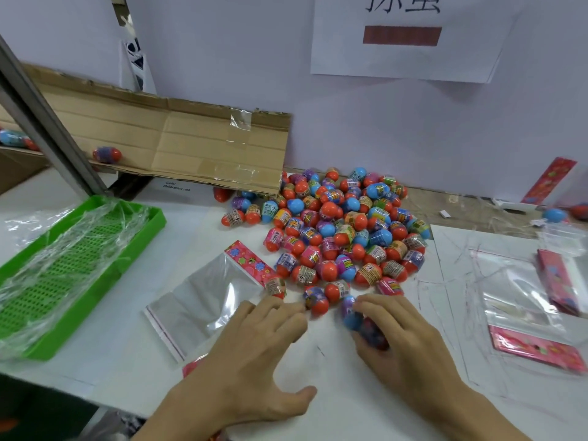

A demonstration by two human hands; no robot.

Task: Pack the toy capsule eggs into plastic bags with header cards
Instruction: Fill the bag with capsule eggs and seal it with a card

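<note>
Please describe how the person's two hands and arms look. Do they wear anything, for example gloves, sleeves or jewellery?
Both hands, left and right, are bare: no gloves, rings or watch. The forearms are also uncovered, with no sleeves in view.

Capsule eggs (337,230): glossy smooth plastic, shiny printed shrink sleeves, piled at the table's (334,370) far edge; table surface is matt white. Bag (203,300): clear crinkly film, glossy pink printed header card (251,262). Green tray (140,230) at left edge: perforated plastic under wrinkled cling film; flap (191,148) behind: rough matt corrugated cardboard with shiny tape.
</note>
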